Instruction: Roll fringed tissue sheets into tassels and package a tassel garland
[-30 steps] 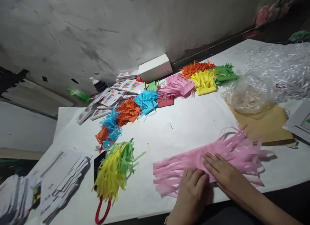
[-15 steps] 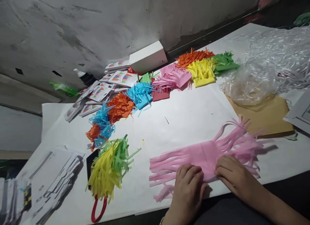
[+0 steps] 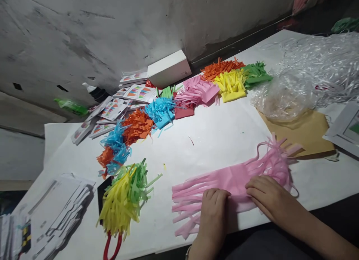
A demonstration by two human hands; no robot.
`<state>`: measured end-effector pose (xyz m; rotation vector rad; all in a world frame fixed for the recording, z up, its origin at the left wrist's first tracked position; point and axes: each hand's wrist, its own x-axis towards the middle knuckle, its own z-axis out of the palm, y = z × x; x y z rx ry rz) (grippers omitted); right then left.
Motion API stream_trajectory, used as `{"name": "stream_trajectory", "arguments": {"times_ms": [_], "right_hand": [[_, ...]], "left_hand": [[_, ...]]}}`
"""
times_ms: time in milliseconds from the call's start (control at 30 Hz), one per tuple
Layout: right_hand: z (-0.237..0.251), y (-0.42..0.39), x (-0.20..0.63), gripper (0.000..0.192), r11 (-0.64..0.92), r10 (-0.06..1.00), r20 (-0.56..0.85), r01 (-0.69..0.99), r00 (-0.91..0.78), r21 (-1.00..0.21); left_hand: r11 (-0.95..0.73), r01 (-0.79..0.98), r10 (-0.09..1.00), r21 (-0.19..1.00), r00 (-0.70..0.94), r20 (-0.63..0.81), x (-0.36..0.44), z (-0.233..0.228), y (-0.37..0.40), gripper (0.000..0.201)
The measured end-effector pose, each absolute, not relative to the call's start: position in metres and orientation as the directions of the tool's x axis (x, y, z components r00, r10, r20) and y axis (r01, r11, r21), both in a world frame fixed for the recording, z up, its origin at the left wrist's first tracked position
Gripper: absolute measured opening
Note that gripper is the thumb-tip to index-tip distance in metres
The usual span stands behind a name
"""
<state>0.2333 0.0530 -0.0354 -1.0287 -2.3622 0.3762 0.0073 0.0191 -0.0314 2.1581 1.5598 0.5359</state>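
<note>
A pink fringed tissue paper sheet (image 3: 234, 178) lies at the table's front, with a plain band in its middle and cut strips toward both ends. My left hand (image 3: 214, 215) is closed on the sheet's near part beside the left strips, fingers bent together and thumb hidden. Right of it, my right hand (image 3: 267, 196) is also closed, its curled fingertips on the plain band near the right strips. Left of both hands lies a yellow and green fringed tassel bunch (image 3: 122, 204). Under it are a dark flat piece and red-handled scissors (image 3: 112, 247), mostly covered.
Fringed bundles in orange, blue, pink, yellow (image 3: 231, 86) and green curve along the back. Behind them are printed packets (image 3: 113, 108) and a white box (image 3: 169, 68). Clear plastic (image 3: 297, 92) and a brown envelope (image 3: 305, 135) lie right; white paper stacks (image 3: 58, 211) lie left.
The right strips of the pink sheet have bunched and curled inward. My left hand's fingers have drawn closer together on the paper; my right hand has shifted slightly left. The view has moved a little.
</note>
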Motion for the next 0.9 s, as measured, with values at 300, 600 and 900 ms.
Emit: {"name": "stream_trajectory", "arguments": {"times_ms": [300, 600, 900], "right_hand": [[-0.035, 0.092, 0.222, 0.027, 0.514, 0.858, 0.209, 0.773, -0.469, -0.373], [-0.038, 0.098, 0.217, 0.011, 0.483, 0.856, 0.337, 0.838, -0.392, -0.253], [-0.036, 0.084, 0.221, 0.035, 0.784, 0.613, 0.422, 0.582, -0.668, -0.217]], "left_hand": [[0.000, 0.927, 0.967, 0.376, 0.095, -0.235, 0.014, -0.014, 0.072, 0.024], [0.051, 0.964, 0.956, 0.262, 0.029, -0.292, 0.022, -0.015, 0.095, 0.024], [-0.015, 0.962, 0.983, 0.271, 0.064, -0.173, 0.019, -0.009, 0.088, 0.014]]}}
